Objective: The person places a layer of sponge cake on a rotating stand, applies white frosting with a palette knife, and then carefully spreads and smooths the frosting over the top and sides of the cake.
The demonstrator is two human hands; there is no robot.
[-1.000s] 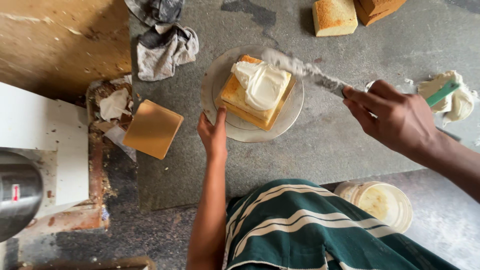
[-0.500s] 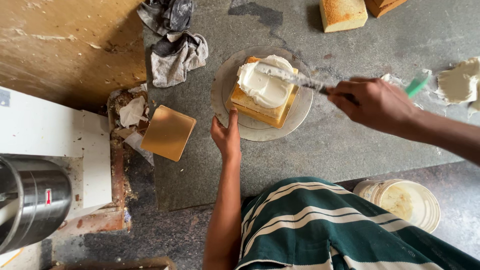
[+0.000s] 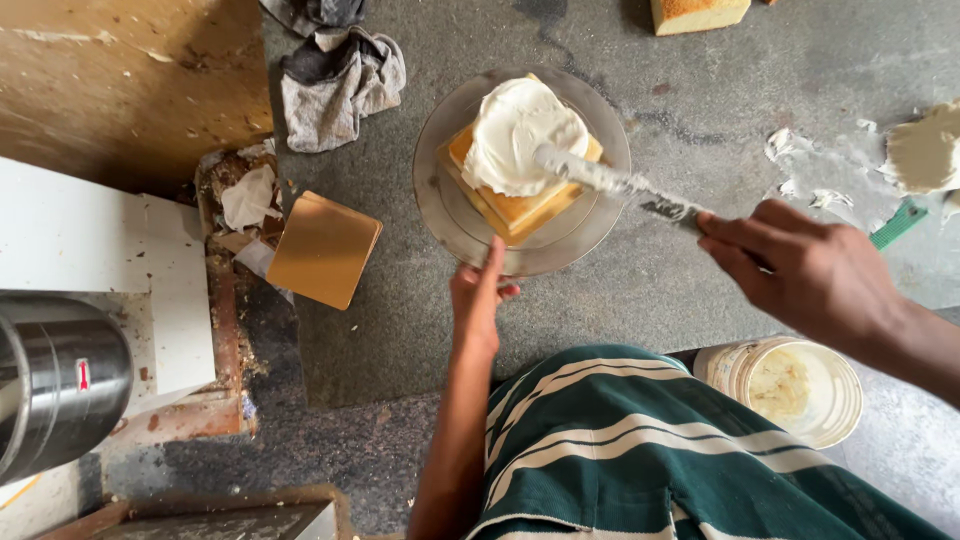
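Far left at nine o'clock sits a steel drum (image 3: 55, 385) beside a white box (image 3: 95, 260), what's in either is hidden. Moving right, a gold cake board (image 3: 323, 249) lies flat on the grey table (image 3: 700, 110), with crumpled paper (image 3: 245, 197) at its ten o'clock and a grey rag (image 3: 338, 85) up at twelve. Centre stage now: the round turntable (image 3: 445, 215) carries a square sponge cake (image 3: 520, 205), and white cream (image 3: 520, 135) covers most of its top in a thick mound while the golden sides show bare, so by my reading the top coat is well along and the sides are not yet touched. The left hand (image 3: 478, 300) rests its fingertips on the turntable's rim at six o'clock, fingers loose and stretched, clasping nothing. On to the right: the long knife (image 3: 610, 183) lies with its cream-smeared blade across the cream toward three o'clock, and the right hand (image 3: 800, 270) is wrapped tight round its handle. Down at five o'clock a white tub (image 3: 790, 385) holds only a thin yellowish smear. Up at one o'clock waits another sponge block (image 3: 698, 14), and at the far right edge a lump of cream (image 3: 925, 150) sits on the table.
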